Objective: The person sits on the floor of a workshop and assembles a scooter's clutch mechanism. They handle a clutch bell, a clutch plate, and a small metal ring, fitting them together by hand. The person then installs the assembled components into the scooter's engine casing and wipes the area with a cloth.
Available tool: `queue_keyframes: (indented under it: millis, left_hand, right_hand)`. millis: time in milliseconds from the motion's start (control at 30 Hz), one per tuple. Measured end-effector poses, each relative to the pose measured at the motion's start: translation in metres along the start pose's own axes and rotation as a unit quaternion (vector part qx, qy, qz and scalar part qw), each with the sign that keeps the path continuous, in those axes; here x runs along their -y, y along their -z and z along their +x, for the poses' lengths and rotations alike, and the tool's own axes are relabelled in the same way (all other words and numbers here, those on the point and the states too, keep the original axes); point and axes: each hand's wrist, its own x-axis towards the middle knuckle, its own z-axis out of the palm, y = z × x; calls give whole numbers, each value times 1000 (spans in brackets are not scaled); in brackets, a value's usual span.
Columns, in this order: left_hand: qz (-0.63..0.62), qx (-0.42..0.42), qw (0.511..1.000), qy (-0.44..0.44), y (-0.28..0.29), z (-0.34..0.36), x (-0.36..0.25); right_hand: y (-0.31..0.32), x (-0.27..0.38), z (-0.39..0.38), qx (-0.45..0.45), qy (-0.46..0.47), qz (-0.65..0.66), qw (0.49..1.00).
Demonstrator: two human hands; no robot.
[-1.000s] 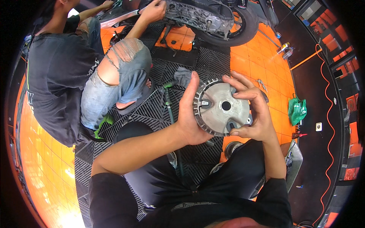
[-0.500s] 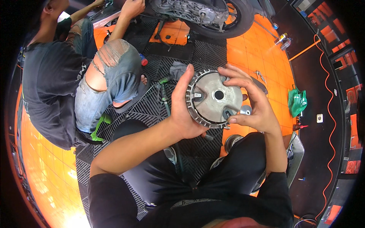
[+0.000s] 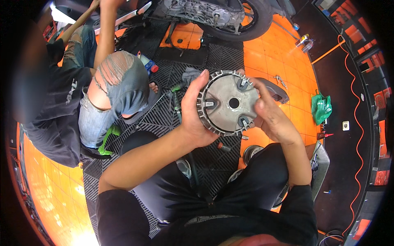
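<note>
Above my knees I hold a round metal scooter variator [image 3: 223, 107], its face turned up toward me. A ring of short fins runs round its edge. Its grey plate has a round centre hole and three dark slide pieces in notches near the rim. My left hand [image 3: 194, 112] is closed round the left edge, thumb up along the fins and palm below. My right hand [image 3: 274, 117] grips the right edge, with its thumb bent by the rim and some fingers hidden behind it.
A co-worker [image 3: 65, 102] in ripped jeans sits close at left. A scooter's rear wheel [image 3: 262, 20] and engine case stand ahead. A green-ended tool [image 3: 176, 100] and grey cloth [image 3: 191, 75] lie on the black mat [image 3: 164, 67]. Pliers [image 3: 280, 81], a green bag [image 3: 321, 108] and metal tray [image 3: 321, 168] are at right.
The plate has turned and now sits evenly inside the finned ring, with all three slide pieces showing. My right fingers have come off its face to the right edge. The co-worker has shifted left.
</note>
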Motion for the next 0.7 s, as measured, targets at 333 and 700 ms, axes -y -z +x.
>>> queue_keyframes:
  millis: [333,700]
  left_hand:
    - [378,-119,916,-64,-3,8,-31]
    - [440,-39,894,-78,-5,-9,-10]
  right_hand:
    - [-7,4,3,-61,-15,110,992]
    - [-8,-12,-6,-85,-62,90,990]
